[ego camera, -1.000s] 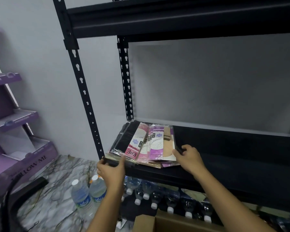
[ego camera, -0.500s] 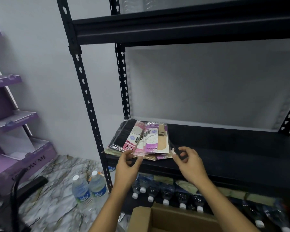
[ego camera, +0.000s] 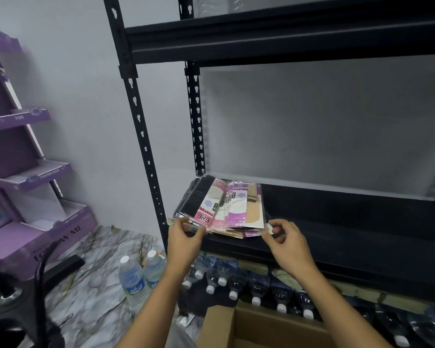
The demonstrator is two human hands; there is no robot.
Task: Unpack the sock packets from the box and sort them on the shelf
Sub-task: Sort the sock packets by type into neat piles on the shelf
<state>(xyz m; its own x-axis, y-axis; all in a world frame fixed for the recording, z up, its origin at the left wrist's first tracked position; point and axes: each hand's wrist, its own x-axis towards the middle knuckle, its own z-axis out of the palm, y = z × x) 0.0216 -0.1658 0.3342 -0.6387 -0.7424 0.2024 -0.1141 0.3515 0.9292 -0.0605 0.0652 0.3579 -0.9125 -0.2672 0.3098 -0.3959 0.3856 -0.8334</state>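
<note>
A fanned stack of sock packets [ego camera: 226,207], black, pink and beige, lies at the left end of the black shelf board [ego camera: 349,222]. My left hand [ego camera: 185,238] pinches the stack's front left edge between thumb and fingers. My right hand [ego camera: 285,238] has its fingers curled at the front right corner, pinching a clear packet edge there. The open cardboard box [ego camera: 239,327] sits below my forearms at the bottom of the view; its inside is hidden.
The shelf's upright post [ego camera: 146,156] stands just left of the stack, with another board [ego camera: 286,38] overhead. Two water bottles [ego camera: 136,280] stand on the marble floor. Wrapped bottles [ego camera: 256,290] lie under the shelf. A purple display stand [ego camera: 33,177] is at the left.
Both hands drew back from the stack's sides and came to its front edge, now pinching it at the left and right corners. The view shifted slightly left.
</note>
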